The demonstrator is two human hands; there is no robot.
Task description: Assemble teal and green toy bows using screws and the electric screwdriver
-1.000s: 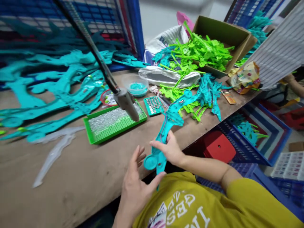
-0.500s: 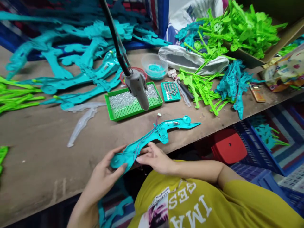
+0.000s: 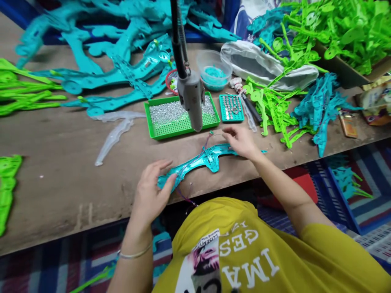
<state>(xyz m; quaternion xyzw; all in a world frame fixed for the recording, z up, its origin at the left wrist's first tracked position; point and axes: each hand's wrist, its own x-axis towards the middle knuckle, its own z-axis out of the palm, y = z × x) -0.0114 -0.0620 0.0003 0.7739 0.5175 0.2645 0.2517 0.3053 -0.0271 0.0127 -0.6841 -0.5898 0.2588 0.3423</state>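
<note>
Teal moulded plastic strip (image 3: 207, 159) lies flat on the wooden worktop (image 3: 61, 162) near its front edge, held down rather than lifted: left hand (image 3: 149, 191), fingers spread, presses its near end, thumb on top. Right hand (image 3: 241, 142) curves over the far end; whether it pinches anything cannot be told. Thin purple wires (image 3: 203, 150) run along the strip and trail off both ends. Green tray of rhinestones (image 3: 180, 129) sits just beyond, below a hanging grey tool (image 3: 191, 103).

From here, the person's left hand (image 3: 150, 191) covers one end of the teal plastic piece (image 3: 210, 159), the right hand (image 3: 241, 142) the other; the glittering bits (image 3: 174, 113) in the green tray (image 3: 171, 132) are too small to identify.
</note>
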